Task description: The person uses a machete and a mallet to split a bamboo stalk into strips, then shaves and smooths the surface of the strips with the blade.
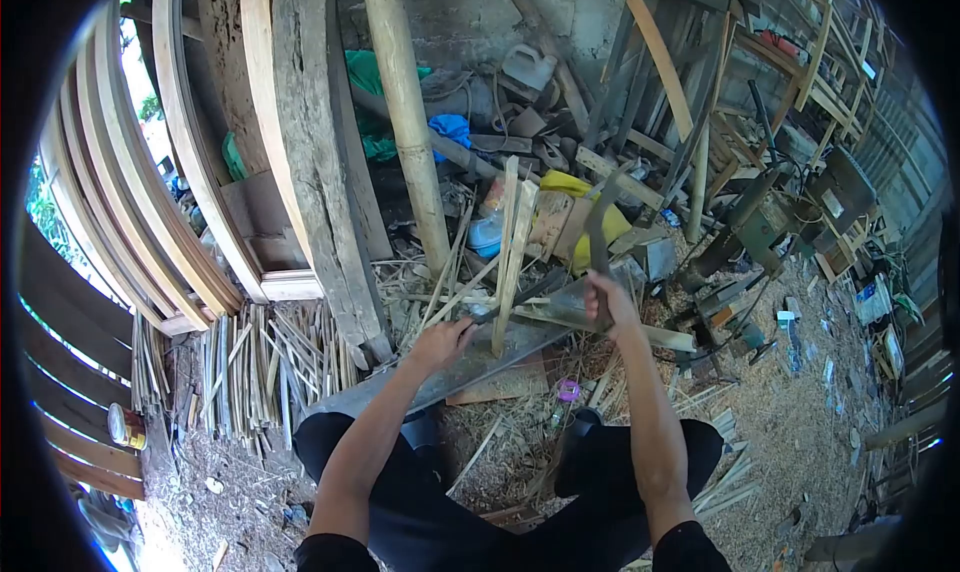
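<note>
Right hand [608,303] closed round upward-pointing blade [598,224], left hand [443,345] curled shut (hold unclear) beside near-upright wood [515,262]

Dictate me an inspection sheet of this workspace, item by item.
Surface: grey board slanting before the knees
Job's things: pale wooden stake upright at the board; dark curved blade
Clutter: shavings on the floor, cut sticks, pink object
Hands: right hand grips the blade; left hand closed, its hold unclear
Cables: none clearly distinguishable
Surroundings: bamboo pole, white jug, yellow bag
</note>
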The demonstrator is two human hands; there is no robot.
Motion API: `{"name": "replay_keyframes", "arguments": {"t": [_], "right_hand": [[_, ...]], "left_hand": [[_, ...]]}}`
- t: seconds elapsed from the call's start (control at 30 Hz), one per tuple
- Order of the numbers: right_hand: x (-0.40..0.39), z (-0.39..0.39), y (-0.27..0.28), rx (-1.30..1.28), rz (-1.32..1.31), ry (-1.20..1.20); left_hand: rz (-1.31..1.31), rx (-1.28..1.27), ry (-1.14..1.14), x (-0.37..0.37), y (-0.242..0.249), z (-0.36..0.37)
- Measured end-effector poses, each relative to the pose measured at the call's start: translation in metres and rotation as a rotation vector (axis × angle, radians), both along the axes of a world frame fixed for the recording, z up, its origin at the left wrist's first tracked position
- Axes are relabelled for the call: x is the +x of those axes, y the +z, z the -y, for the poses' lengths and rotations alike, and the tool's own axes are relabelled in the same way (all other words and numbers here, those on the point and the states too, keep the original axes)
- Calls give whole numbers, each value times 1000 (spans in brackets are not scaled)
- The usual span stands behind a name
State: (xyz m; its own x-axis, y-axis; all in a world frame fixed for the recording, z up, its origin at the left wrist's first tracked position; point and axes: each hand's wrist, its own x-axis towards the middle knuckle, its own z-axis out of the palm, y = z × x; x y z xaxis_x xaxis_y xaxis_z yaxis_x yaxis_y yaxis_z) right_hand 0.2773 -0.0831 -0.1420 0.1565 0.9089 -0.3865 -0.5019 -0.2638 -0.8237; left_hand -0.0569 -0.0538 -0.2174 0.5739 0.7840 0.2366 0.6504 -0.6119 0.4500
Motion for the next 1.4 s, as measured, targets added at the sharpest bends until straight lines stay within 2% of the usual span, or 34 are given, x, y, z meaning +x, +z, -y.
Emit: {"name": "replay_keyframes", "arguments": {"t": [0.03,0.1,0.2,0.23,0.3,0.37,0.43,0.47,0.53,0.63,0.73,0.83,1.0,1.1,1.13,1.2,1.27,1.37,1.4], "right_hand": [[-11,7,31,-10,5,-2],[-42,21,92,130,147,-30],[-59,31,119,146,114,37],[-66,35,113,148,116,35],[-82,50,80,92,660,13],[-101,72,29,1,751,84],[-105,86,-53,-189,679,308],[-106,90,-63,-186,675,304],[-109,93,-73,-202,503,345],[-119,91,-83,-167,627,299],[-115,90,-74,-136,516,284],[-118,84,-34,-114,422,289],[-109,64,42,81,468,76],[-99,57,53,104,558,-34],[-95,56,32,120,614,-40],[-96,68,-40,-6,896,28],[-100,90,-85,-296,861,413],[-100,102,-108,-258,957,396],[-99,101,-112,-275,830,372]], "left_hand": [[5,-10,-2,0,3,2],[0,-21,8,2,12,6],[-64,-34,29,3,17,12],[-88,-28,33,3,21,13],[-88,-26,13,5,17,8],[-103,-35,-2,3,11,9],[-158,3,1,6,10,10],[-162,7,-1,3,11,9],[-254,-13,-42,-3,13,6],[-317,-48,36,5,13,15],[-238,18,24,3,-7,13],[-272,-37,26,9,9,18],[-200,4,21,15,-9,15],[-213,-10,3,16,-13,10],[-221,-51,5,16,-15,9],[-240,-84,16,20,-3,12],[-243,-94,22,30,-4,13],[-278,24,1,34,-17,13],[-311,-22,-13,36,-17,10]]}}
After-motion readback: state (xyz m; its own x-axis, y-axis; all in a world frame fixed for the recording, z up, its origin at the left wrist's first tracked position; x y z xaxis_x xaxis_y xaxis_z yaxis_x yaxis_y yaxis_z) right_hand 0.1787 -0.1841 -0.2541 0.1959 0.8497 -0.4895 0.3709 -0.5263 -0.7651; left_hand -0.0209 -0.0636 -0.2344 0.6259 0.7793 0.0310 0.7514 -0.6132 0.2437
